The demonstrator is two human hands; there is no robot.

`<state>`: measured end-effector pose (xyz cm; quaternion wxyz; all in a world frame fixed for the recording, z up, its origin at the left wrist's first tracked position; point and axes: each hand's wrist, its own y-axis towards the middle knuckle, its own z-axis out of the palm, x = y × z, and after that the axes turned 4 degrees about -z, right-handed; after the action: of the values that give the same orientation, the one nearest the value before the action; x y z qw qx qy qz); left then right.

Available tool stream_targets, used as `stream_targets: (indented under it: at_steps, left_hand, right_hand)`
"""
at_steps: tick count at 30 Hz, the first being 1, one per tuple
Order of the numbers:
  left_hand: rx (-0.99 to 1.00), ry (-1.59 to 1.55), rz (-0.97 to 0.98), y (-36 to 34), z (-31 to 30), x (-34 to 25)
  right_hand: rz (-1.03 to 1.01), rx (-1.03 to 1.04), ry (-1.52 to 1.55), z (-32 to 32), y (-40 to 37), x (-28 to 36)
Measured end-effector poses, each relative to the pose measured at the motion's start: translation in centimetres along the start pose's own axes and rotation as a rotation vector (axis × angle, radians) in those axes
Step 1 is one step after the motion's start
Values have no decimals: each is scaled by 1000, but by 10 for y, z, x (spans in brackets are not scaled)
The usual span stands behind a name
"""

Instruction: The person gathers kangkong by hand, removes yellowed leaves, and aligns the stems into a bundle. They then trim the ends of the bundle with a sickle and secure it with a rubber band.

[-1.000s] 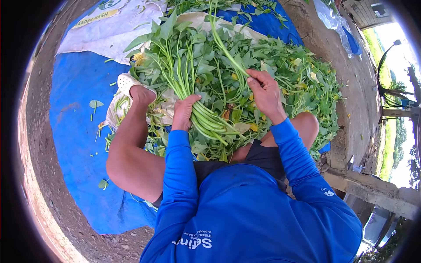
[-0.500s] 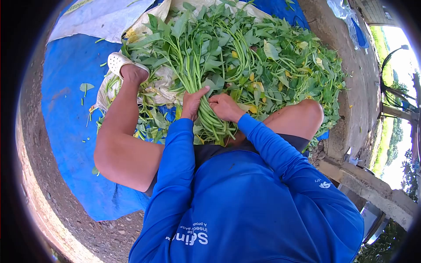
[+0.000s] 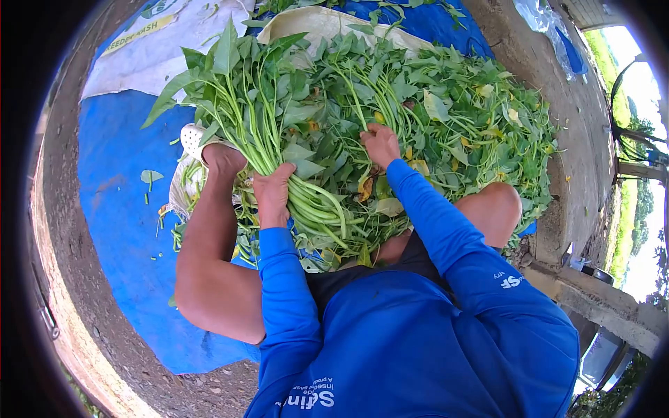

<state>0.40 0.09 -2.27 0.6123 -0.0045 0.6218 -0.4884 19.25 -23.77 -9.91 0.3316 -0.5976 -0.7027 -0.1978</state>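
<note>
Right hand [image 3: 382,146] off the bundle [image 3: 315,202], at greens [image 3: 481,115] heaped on sacking [image 3: 296,26]

The leaf heap [image 3: 481,132] lies on a tarp [image 3: 125,230], before the person [image 3: 418,334].

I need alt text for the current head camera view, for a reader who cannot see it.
A person's left hand grips a bunch of long-stemmed greens, while the right hand reaches into a larger leafy pile. Blue tarp shows beside it.
</note>
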Motion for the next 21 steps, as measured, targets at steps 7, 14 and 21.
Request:
stream_targets:
  at_steps: [7,14,21]
  left_hand:
    - [117,-63,-131,-19,22,-7]
    - [251,-102,-162,-19,39,22]
    - [407,-232,-310,-5,53,90]
  right_hand:
    - [66,-18,537,-136,-10,74]
    - [-280,-235,458,-217,-65,137]
    - [-303,-31,32,-152,-115,129]
